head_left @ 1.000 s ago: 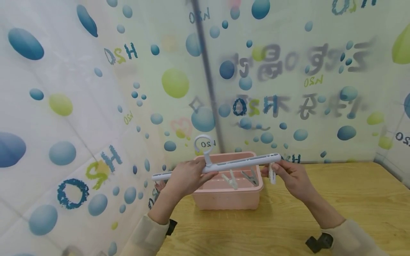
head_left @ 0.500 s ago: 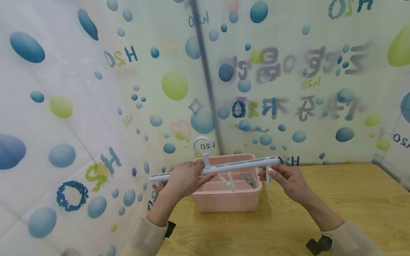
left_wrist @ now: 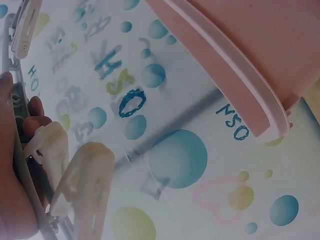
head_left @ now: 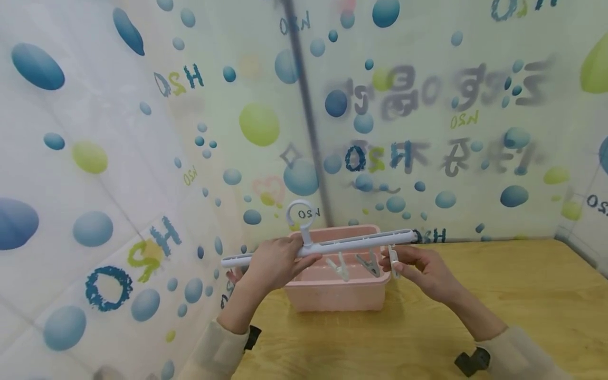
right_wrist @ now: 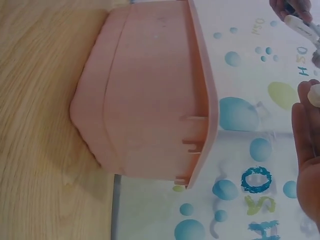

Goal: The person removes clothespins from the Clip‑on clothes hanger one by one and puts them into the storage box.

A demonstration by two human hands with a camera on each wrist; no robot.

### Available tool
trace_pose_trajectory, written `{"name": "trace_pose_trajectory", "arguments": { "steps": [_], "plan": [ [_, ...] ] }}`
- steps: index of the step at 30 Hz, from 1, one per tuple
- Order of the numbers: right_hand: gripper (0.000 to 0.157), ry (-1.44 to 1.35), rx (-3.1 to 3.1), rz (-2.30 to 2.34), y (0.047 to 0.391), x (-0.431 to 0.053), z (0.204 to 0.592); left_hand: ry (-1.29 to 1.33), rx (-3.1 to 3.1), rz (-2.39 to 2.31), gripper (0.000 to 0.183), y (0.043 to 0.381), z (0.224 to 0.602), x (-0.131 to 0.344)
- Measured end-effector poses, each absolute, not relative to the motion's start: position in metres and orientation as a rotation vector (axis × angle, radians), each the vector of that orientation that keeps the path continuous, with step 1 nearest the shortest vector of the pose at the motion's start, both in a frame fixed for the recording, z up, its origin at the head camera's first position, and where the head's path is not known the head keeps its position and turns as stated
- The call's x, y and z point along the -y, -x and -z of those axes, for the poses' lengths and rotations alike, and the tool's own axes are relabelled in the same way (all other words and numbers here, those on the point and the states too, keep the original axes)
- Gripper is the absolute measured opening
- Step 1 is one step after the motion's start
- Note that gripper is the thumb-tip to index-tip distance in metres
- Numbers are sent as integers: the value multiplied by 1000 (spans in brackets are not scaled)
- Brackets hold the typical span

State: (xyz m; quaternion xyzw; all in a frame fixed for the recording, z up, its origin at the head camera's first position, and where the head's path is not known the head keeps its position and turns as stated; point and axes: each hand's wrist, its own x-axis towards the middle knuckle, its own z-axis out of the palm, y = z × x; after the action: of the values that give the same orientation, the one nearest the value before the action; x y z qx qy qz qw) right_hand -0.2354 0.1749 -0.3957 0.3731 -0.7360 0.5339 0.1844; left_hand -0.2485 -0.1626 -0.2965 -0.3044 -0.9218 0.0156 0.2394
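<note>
A white clip hanger [head_left: 361,243] is held up level in front of a pink plastic basin [head_left: 337,298]. My left hand [head_left: 275,264] grips its bar just left of the hook [head_left: 301,214]. Below the bar hang a pale clip [head_left: 339,268] and a greyish clip [head_left: 369,264]. Near the bar's right end, my right hand [head_left: 429,272] pinches a white clip [head_left: 393,262] between thumb and fingers. More clips [left_wrist: 92,185] show beside the left hand in the left wrist view. Only part of the right hand [right_wrist: 310,165] enters the right wrist view.
The basin stands at the back of a wooden table [head_left: 503,295], close to a curtain [head_left: 427,132] printed with coloured bubbles and letters. Another curtain side [head_left: 119,174] runs along the left. Both sleeves carry dark wrist devices [head_left: 472,362].
My right hand has slid a little to the left under the bar with the white clip, away from the bar's right end. The left hand keeps its grip in nearly the same place.
</note>
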Motion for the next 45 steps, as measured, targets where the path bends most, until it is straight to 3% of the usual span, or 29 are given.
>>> {"name": "trace_pose_trajectory", "arguments": {
  "steps": [11,17,21,25,45],
  "plan": [
    [22,-736,2382,-1227,254,-166,404,862,2457,-75,46,250,294,164],
    [39,-578,2495,-1190,265,-157,408,862,2423,-107,46,250,297,165],
    [39,-573,2476,-1170,274,-153,410,863,2435,-98,46,249,298,164],
    [30,-609,2437,-1183,280,-147,411,886,2442,-72,45,250,299,163],
    [29,-570,2532,-1173,298,-131,420,900,2464,-65,45,251,303,165]
  ]
}}
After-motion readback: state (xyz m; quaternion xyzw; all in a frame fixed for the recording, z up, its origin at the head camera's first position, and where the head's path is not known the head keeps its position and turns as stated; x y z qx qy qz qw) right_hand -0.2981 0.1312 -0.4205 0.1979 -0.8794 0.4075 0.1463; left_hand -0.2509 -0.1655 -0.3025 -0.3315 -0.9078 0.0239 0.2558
